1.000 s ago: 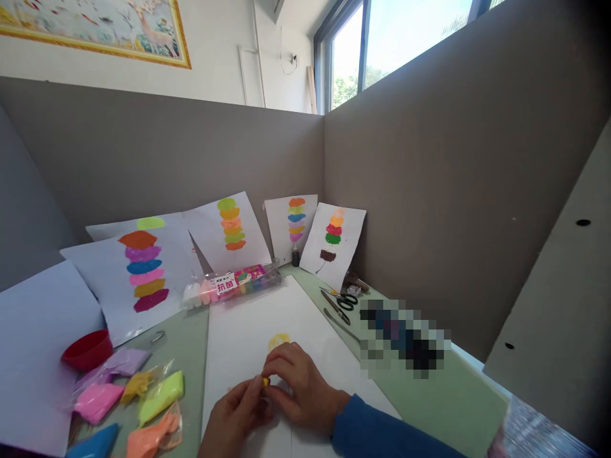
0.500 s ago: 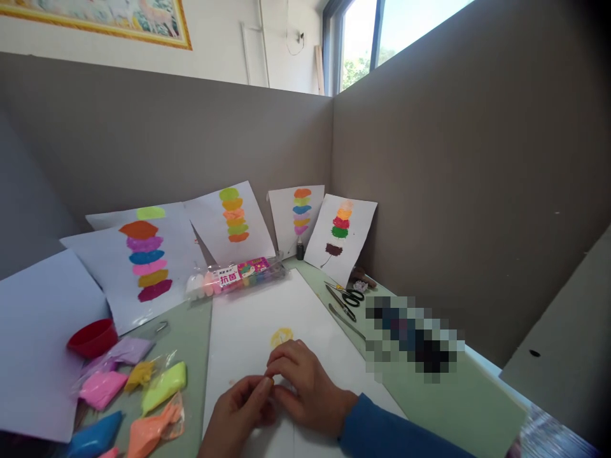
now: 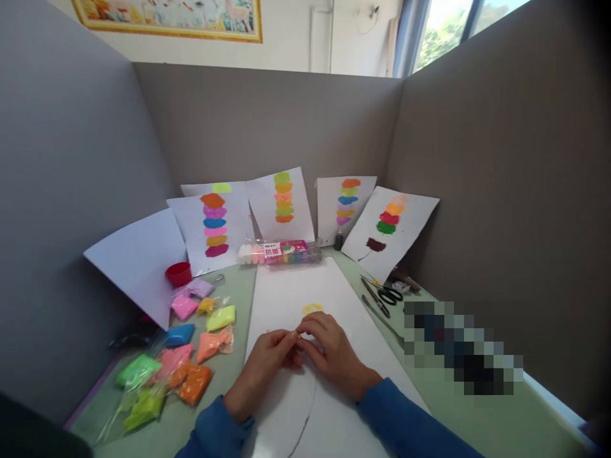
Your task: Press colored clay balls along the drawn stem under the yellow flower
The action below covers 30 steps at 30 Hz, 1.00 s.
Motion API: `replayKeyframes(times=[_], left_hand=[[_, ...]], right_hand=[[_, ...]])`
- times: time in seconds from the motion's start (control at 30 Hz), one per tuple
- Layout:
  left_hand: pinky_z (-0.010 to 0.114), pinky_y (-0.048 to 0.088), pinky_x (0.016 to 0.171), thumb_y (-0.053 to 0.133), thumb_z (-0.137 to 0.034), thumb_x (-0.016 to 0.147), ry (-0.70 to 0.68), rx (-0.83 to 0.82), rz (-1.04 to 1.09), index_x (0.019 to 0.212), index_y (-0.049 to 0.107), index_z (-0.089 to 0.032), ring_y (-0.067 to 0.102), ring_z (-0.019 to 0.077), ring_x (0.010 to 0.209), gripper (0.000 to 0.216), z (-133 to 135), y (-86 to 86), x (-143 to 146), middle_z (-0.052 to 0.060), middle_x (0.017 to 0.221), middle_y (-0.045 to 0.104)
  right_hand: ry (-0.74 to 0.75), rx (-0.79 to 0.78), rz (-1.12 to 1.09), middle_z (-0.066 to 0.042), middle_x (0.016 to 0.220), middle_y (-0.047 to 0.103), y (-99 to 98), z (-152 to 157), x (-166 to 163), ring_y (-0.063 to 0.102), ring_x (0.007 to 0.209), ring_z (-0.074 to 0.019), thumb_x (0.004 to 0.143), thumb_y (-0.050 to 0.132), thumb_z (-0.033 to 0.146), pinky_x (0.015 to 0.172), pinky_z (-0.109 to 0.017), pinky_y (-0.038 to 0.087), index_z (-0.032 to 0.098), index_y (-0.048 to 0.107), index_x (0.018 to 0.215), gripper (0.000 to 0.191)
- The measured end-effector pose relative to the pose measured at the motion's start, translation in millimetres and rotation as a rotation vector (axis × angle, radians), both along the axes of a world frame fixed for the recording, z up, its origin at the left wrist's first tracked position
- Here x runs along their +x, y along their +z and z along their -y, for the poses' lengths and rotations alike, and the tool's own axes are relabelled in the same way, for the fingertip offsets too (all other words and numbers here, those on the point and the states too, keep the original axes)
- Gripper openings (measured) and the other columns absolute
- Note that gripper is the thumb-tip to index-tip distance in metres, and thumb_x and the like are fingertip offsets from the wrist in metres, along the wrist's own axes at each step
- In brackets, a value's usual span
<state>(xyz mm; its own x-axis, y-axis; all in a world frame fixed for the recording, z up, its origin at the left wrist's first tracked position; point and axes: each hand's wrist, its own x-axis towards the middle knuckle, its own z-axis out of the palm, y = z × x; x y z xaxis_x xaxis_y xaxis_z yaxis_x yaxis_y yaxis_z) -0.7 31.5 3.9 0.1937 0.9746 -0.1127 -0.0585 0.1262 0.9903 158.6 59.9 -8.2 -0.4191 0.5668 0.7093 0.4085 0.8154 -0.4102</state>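
My left hand (image 3: 270,357) and my right hand (image 3: 329,346) meet fingertip to fingertip over a white sheet (image 3: 274,305). Between their pinched thumbs and fingers shows a tiny orange-yellow bit of modelling clay (image 3: 299,336), mostly covered by the fingers. Just beyond my right fingers, a yellow clay shape (image 3: 312,308) lies on the sheet. A thin dark line (image 3: 303,426) runs down the paper below my hands.
Bagged clay packets in several colours (image 3: 195,381) spread along the left, near a red cup (image 3: 178,274). A clear marker pack (image 3: 281,252) lies behind the sheet. Scissors (image 3: 389,294) and slim tools (image 3: 382,315) sit at right. Painted papers (image 3: 214,235) lean on grey partitions (image 3: 267,121).
The head view has turned left and tilted down, bringing more clay packets and my left sleeve into sight. My hands stay together at the fingertips, pinching the small bit.
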Motion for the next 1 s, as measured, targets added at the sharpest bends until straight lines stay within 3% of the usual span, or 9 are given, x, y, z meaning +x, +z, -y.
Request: replayKeyframes(times=[0.13, 0.27, 0.37, 0.43, 0.5, 0.57, 0.63, 0.73, 1.0], left_hand=[[0.03, 0.049, 0.063, 0.06, -0.05, 0.077, 0.099, -0.044, 0.049, 0.086, 0.066, -0.011, 0.06, 0.0153, 0.062, 0.041, 1.9, 1.6, 1.6, 0.011, 0.084, 0.066], [0.025, 0.044, 0.051, 0.06, -0.045, 0.077, 0.162, -0.027, 0.016, 0.09, 0.065, -0.013, 0.056, 0.0125, 0.057, 0.035, 1.3, 1.6, 1.9, 0.009, 0.084, 0.065], [0.026, 0.041, 0.049, 0.055, -0.04, 0.079, 0.164, 0.107, -0.222, 0.086, 0.066, -0.015, 0.054, 0.0134, 0.052, 0.028, 0.0, -0.9, 0.2, 0.004, 0.068, 0.064], [0.03, 0.045, 0.06, 0.051, -0.035, 0.082, 0.152, 0.284, -0.456, 0.09, 0.066, -0.017, 0.059, 0.0173, 0.063, 0.025, 0.4, -4.4, -1.1, 0.005, 0.075, 0.067], [0.037, 0.046, 0.081, 0.05, -0.028, 0.081, 0.098, 0.476, -0.685, 0.1, 0.066, -0.019, 0.061, 0.0238, 0.092, 0.026, 2.1, -9.4, -1.9, 0.009, 0.1, 0.067], [0.047, 0.034, 0.101, 0.052, -0.028, 0.08, -0.003, 0.576, -0.893, 0.114, 0.061, -0.018, 0.046, 0.031, 0.12, 0.036, 4.6, -14.3, -1.8, 0.012, 0.127, 0.056], [0.055, 0.019, 0.109, 0.05, -0.034, 0.083, -0.112, 0.576, -1.053, 0.128, 0.051, -0.015, 0.028, 0.0345, 0.134, 0.048, 7.1, -16.7, -1.1, 0.015, 0.142, 0.041], [0.059, 0.01, 0.11, 0.041, -0.04, 0.089, -0.237, 0.528, -1.149, 0.136, 0.042, -0.012, 0.015, 0.0345, 0.139, 0.055, 10.4, -12.9, 0.4, 0.017, 0.148, 0.029], [0.056, 0.012, 0.111, 0.034, -0.045, 0.091, -0.37, 0.477, -1.314, 0.142, 0.032, -0.012, 0.011, 0.0327, 0.139, 0.061, 11.9, 4.1, -1.6, 0.015, 0.151, 0.019]], right_hand=[[-0.009, -0.115, -0.144, -0.008, 0.091, 0.062, 2.5, -8.4, 6.4, 0.057, 0.084, -0.0196, 0.088, 0.048, 0.022, 0.075, -0.034, 0.046, 0.021, 0.06, 0.091, 0.012], [-0.24, -0.422, -0.339, -0.006, 0.085, 0.064, -0.5, -26.3, 21.0, 0.056, 0.072, -0.0169, 0.086, 0.051, 0.034, 0.066, -0.03, 0.046, 0.018, 0.061, 0.089, 0.018], [-0.327, -0.594, -0.332, -0.003, 0.079, 0.065, -8.6, -37.6, 28.1, 0.054, 0.064, -0.015, 0.081, 0.054, 0.036, 0.061, -0.028, 0.044, 0.018, 0.063, 0.086, 0.021], [-0.334, -0.633, -0.306, -0.003, 0.077, 0.066, -13.3, -40.7, 29.1, 0.053, 0.062, -0.0149, 0.079, 0.054, 0.035, 0.06, -0.028, 0.043, 0.018, 0.065, 0.085, 0.021], [-0.338, -0.63, -0.276, -0.002, 0.076, 0.067, -15.8, -40.6, 28.2, 0.054, 0.063, -0.0153, 0.078, 0.054, 0.035, 0.061, -0.028, 0.042, 0.018, 0.066, 0.085, 0.021], [-0.343, -0.617, -0.241, -0.002, 0.076, 0.067, -16.3, -38.9, 27.0, 0.056, 0.065, -0.0161, 0.078, 0.052, 0.033, 0.062, -0.028, 0.042, 0.019, 0.066, 0.084, 0.021], [-0.352, -0.613, -0.214, -0.002, 0.078, 0.068, -15.8, -37.3, 26.0, 0.057, 0.067, -0.0168, 0.079, 0.051, 0.033, 0.065, -0.029, 0.043, 0.02, 0.066, 0.085, 0.021], [-0.368, -0.617, -0.187, -0.002, 0.079, 0.068, -15.5, -36.2, 24.9, 0.058, 0.069, -0.0174, 0.078, 0.05, 0.033, 0.067, -0.03, 0.043, 0.02, 0.067, 0.085, 0.022], [-0.32, -0.715, -0.042, -0.001, 0.064, 0.066, -6.2, -52.6, 25.8, 0.056, 0.058, -0.0145, 0.071, 0.055, 0.027, 0.057, -0.025, 0.04, 0.018, 0.068, 0.074, 0.016]])
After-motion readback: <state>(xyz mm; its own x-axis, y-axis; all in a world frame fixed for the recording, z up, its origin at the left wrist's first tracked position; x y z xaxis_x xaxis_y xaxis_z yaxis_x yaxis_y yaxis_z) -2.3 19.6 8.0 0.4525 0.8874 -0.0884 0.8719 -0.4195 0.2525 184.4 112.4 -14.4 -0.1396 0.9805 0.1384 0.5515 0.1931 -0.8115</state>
